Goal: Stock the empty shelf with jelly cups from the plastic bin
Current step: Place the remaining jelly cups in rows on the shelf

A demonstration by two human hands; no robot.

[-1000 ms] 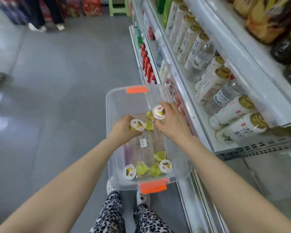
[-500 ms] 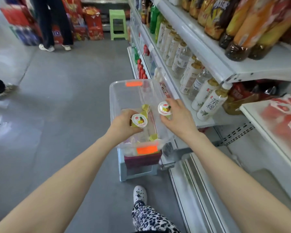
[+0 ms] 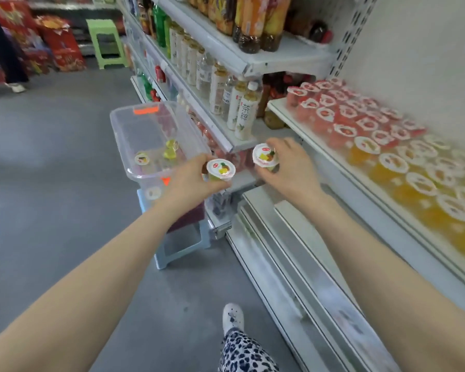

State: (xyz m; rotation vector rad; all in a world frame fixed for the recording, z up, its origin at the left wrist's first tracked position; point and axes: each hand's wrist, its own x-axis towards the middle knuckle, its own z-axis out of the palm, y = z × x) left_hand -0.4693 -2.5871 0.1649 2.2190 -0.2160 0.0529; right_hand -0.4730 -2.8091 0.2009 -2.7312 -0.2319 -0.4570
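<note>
The left hand (image 3: 191, 181) grips a jelly cup (image 3: 220, 170) by its side, foil lid up. Just to its right, the right hand (image 3: 293, 170) curls round a second cup (image 3: 265, 156), also lid up. The two cups are close but apart, held in the air between bin and shelving. To the left, the clear plastic bin (image 3: 118, 140) with orange latches sits on a pale blue stool (image 3: 177, 248), and a few loose cups (image 3: 141, 158) lie on its bottom. To the right, a white shelf (image 3: 330, 162) carries packed rows of cups: red cups (image 3: 344, 114) at the far end, orange cups (image 3: 424, 189) nearer. Tea bottles (image 3: 244, 114) stand on the shelving just beyond the hands. A green stool (image 3: 106, 41) stands far off on the grey floor (image 3: 51, 183).
</note>
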